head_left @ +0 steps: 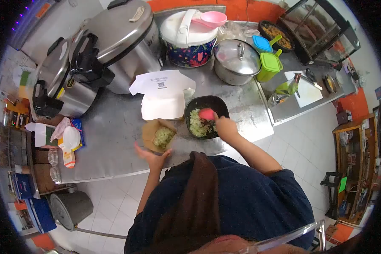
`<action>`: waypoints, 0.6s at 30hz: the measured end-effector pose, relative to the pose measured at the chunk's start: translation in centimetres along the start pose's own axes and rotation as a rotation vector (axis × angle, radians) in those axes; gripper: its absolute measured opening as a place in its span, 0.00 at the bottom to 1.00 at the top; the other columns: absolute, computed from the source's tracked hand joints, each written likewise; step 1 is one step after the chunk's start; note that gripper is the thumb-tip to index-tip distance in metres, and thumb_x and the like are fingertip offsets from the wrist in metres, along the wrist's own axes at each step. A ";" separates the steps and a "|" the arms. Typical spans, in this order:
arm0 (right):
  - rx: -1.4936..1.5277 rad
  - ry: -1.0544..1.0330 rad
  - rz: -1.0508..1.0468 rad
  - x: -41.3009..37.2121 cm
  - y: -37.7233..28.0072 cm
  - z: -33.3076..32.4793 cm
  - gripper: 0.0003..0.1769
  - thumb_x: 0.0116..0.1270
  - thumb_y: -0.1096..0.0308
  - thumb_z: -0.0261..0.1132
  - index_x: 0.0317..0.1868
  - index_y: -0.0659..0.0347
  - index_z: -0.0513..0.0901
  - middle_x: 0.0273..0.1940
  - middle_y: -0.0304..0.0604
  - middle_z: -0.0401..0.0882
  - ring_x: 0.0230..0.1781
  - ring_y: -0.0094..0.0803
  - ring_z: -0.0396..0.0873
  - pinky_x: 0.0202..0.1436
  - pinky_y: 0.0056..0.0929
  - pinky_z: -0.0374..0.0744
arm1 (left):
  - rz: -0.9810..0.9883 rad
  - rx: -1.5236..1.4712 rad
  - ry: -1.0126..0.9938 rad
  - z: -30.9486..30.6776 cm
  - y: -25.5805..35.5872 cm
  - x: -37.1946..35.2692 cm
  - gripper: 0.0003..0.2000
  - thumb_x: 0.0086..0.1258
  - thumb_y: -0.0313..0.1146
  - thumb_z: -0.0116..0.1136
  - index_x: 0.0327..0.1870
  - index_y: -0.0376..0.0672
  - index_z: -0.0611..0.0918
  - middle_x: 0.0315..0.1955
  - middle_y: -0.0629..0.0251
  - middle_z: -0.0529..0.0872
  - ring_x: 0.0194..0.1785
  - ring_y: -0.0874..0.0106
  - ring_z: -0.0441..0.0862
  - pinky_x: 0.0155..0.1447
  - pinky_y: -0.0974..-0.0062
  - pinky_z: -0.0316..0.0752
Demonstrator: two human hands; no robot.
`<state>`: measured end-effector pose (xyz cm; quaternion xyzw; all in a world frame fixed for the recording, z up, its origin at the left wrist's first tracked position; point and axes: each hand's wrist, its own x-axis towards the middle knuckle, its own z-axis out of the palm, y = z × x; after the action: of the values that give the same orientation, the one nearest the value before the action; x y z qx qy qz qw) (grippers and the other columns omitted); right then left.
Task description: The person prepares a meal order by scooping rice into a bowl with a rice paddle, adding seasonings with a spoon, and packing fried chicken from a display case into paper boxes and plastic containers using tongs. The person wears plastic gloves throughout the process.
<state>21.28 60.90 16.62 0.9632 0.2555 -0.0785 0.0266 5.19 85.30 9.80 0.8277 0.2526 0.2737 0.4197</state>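
Observation:
My left hand [153, 157] is wrapped round the lower side of a brown paper container [149, 134], which has green-tinted rice [163, 137] in it. In my right hand [227, 128] is the handle of a pink-red spoon [206, 114], its bowl inside a black bowl [218, 104]. Pale green rice [196, 125] lies mostly along the left side of that bowl. Behind the paper container stands an open white box [162, 106] with its printed lid raised.
Two large steel cookers [127, 40] stand at the back left. Behind the bowl are a floral pot [188, 54] and a lidded steel pot [237, 62]. Green [269, 67] and blue containers, a white board [307, 91] and a pan of food [277, 36] are on the right.

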 end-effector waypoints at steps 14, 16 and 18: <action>-0.059 -0.158 -0.225 -2.9 -0.3 -1.6 0.21 0.53 0.70 0.52 0.50 0.61 0.69 0.26 0.47 0.77 0.22 0.38 0.78 0.21 0.32 0.75 | -0.477 -0.339 -0.914 9.8 5.3 0.6 0.32 0.60 0.42 0.48 0.59 0.29 0.54 0.47 0.50 0.73 0.47 0.64 0.72 0.49 0.73 0.65; -0.086 -0.108 -0.206 -2.8 1.2 -2.9 0.21 0.54 0.70 0.52 0.50 0.63 0.69 0.24 0.45 0.76 0.20 0.36 0.77 0.19 0.33 0.74 | -0.493 -0.258 -0.987 10.6 5.0 0.1 0.33 0.60 0.42 0.46 0.59 0.27 0.51 0.50 0.47 0.69 0.50 0.63 0.69 0.52 0.73 0.64; -0.015 0.014 -0.063 -3.2 1.1 -0.8 0.21 0.55 0.71 0.50 0.52 0.64 0.67 0.23 0.45 0.75 0.19 0.37 0.76 0.19 0.32 0.74 | -0.501 -0.174 -1.066 10.5 6.1 0.0 0.34 0.60 0.41 0.45 0.60 0.25 0.48 0.53 0.44 0.65 0.53 0.62 0.66 0.54 0.74 0.62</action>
<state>19.24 58.43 17.92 0.9551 0.2863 -0.0707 0.0295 13.37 76.30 9.65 0.7287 0.1712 -0.2674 0.6068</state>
